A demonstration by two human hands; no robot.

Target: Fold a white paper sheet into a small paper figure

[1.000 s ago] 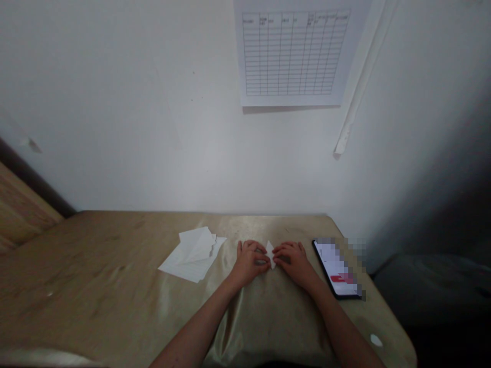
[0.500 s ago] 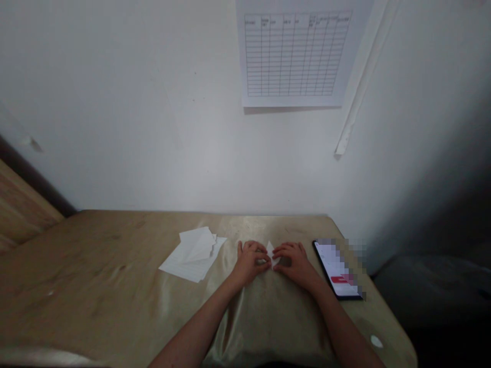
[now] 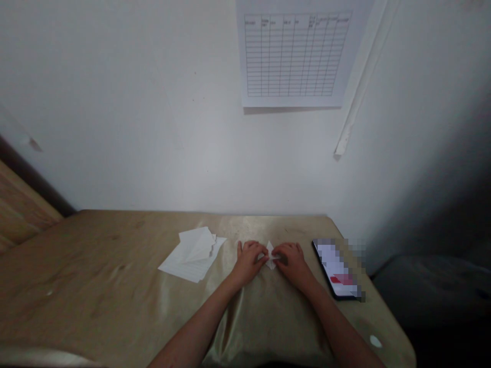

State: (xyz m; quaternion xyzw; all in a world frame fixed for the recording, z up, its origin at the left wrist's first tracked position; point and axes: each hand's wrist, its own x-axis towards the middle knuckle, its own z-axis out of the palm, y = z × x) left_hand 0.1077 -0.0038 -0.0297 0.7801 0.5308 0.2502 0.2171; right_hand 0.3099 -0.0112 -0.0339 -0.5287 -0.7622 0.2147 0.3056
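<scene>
A small folded piece of white paper (image 3: 270,248) lies on the table between my hands, its pointed tip turned toward the wall. My left hand (image 3: 250,259) pinches its left side between thumb and fingers. On the other side, my right hand (image 3: 290,259) has its thumb and fingertips closed on the paper's right part. The fingers cover much of the paper, so its full shape is hidden. To the left of my hands rests a loose pile of white paper sheets (image 3: 184,263), some lined.
A phone (image 3: 339,286) with a lit screen lies to the right, near the edge of the cloth-covered table (image 3: 115,296). A white scrap (image 3: 376,341) sits at the near right corner. Behind stands a white wall (image 3: 153,128) bearing a printed chart (image 3: 295,61).
My fingertips have shifted slightly on the folded paper, and more of its lower part shows between them. The pile and the phone stay in place.
</scene>
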